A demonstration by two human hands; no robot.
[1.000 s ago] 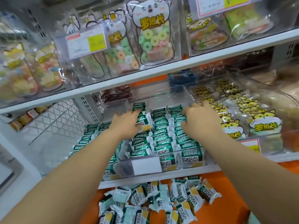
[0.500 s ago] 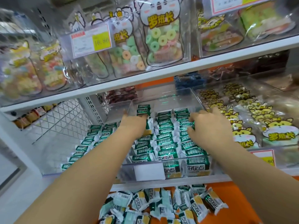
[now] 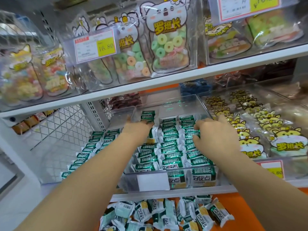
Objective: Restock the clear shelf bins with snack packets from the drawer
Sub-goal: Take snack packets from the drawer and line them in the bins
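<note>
— Where are the hands?
— Both are in the clear bin (image 3: 196,104). The left hand (image 3: 136,130) lies flat with loose fingers on the left row of green packets (image 3: 168,144); the right hand (image 3: 215,135) curls on the right row, its grip hidden.
— Any room?
— Bare floor near the bin's back wall. The shelf edge (image 3: 150,84) hangs close above. More packets lie in the orange drawer (image 3: 250,214) below.
</note>
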